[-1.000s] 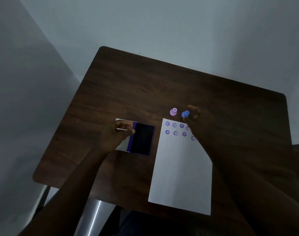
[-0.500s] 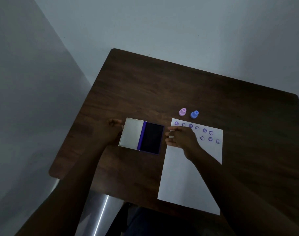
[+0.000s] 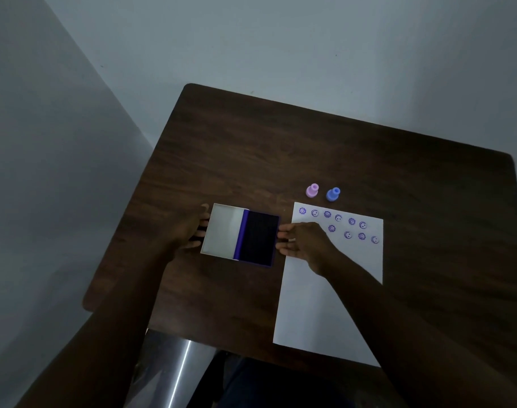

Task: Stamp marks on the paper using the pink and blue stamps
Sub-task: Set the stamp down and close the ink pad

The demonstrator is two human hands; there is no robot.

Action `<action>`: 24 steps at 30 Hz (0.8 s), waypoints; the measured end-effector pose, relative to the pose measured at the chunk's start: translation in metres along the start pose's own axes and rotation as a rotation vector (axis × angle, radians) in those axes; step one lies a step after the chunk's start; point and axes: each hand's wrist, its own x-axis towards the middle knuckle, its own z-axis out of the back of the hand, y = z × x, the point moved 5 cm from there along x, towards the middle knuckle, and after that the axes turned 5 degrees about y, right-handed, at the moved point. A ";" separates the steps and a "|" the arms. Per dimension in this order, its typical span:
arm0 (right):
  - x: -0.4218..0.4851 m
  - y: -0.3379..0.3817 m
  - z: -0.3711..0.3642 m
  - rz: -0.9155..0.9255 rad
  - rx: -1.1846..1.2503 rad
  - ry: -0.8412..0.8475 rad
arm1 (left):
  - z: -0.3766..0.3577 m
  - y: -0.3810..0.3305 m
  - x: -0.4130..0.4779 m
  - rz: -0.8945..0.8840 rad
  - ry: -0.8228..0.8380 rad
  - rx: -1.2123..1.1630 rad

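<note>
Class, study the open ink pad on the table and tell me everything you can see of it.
The rectangular ink pad case lies open and flat on the dark wooden table, left of the white paper sheet. Its pale lid lies to the left, a purple hinge strip in the middle, the dark ink surface on the right. The left hand meets the lid's edge; the right hand reaches the pad's right edge.

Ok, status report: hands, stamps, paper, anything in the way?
Left hand and right hand empty, flanking open ink pad. Pink stamp, blue stamp upright beyond marked paper. Nothing blocking.
</note>
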 end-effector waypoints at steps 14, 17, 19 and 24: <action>0.003 -0.007 0.007 -0.031 0.106 0.059 | -0.029 -0.025 -0.017 -0.205 0.080 0.090; 0.004 -0.008 0.008 -0.026 0.126 0.101 | -0.051 -0.026 -0.002 -0.217 0.024 0.261; 0.005 -0.009 0.007 -0.032 0.137 0.123 | -0.066 -0.026 0.004 -0.232 -0.041 0.329; 0.005 -0.010 0.005 -0.046 0.165 0.117 | -0.081 -0.023 0.002 -0.269 -0.256 0.495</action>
